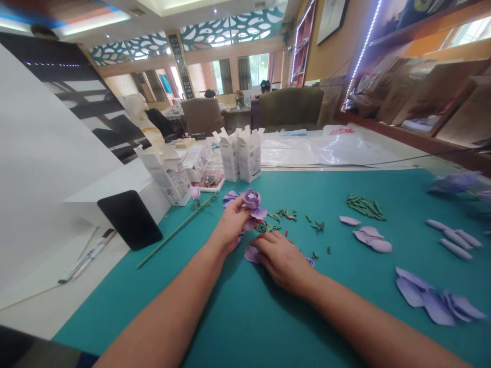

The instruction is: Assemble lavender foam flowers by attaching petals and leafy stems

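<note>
My left hand [231,225] is closed around a partly built purple artificial flower [252,199], holding it upright above the mat. Lower and to the right, my right hand [282,258] is curled down at the mat, its fingers pinching the edge of a pale purple petal [251,254]. Small green leaf pieces [283,214] and red bits lie scattered just beyond my hands. More loose pieces lie partly hidden behind my fingers. A finished-looking rose on a long green stem [176,231] rests to the left.
On the green mat [230,317] lie a heap of green sticks [366,206], pink petals [372,238], purple petals [437,299] and slim purple pieces [454,239]. White boxes [249,156] stand behind. A black tablet [129,220] leans at left, near markers [88,255].
</note>
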A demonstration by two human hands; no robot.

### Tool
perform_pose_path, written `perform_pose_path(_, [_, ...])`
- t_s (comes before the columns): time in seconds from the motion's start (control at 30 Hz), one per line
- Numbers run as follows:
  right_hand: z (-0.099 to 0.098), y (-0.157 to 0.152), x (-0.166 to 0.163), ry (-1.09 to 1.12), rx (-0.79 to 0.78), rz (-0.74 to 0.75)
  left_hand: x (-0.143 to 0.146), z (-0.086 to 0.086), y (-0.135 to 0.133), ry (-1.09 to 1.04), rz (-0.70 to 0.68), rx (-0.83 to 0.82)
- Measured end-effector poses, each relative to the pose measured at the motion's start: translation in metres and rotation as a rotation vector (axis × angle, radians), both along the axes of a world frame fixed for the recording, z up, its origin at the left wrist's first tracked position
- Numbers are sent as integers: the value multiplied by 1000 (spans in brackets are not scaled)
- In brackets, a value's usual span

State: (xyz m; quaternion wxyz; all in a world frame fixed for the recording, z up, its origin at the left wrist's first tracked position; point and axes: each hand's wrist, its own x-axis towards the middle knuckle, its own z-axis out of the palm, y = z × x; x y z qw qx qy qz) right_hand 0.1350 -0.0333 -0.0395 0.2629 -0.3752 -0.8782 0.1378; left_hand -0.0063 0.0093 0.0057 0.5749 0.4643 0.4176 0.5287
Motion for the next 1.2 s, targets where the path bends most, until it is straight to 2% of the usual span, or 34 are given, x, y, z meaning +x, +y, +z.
perform_pose_path(0.1, [-6, -3, -7, -84, 98, 95, 0, -3, 1, -4, -10, -4])
perform_pose_path(0.2, [-9, -3, -7, -146, 116, 110, 1, -3, 1, -1, -26, -4])
perform_pose_path(0.47, [-7, 9, 9, -169, 44, 61, 1, -2, 0, 11, -32, 5])
perform_pose_path(0.63, [-2, 10, 13, -123, 39, -52, 0, -3, 1, 0, -49, 12])
perform_pose_path(0.7, [6, 5, 10, -21, -51, -92, 0, -2, 1, 0, -48, 15])
perform_pose_path(0.73, [11, 0, 7, 47, -157, -99, 0, -2, 2, -1, -45, 14])
perform_pose_path(0.87, [26, -18, -7, 256, -842, -9, -1, -2, 2, 3, -36, 6])
perform_pose_path(0.93, [25, -21, -12, 287, -991, 22, -1, -2, 2, 11, -37, 8])
perform_pose_path(1.03, [16, -13, -11, 358, -979, -31, 0, -2, 1, 9, -39, 6])
perform_pose_path(1.2, [3, 15, 4, 473, -839, -174, 0, 0, 0, 25, -48, -3])
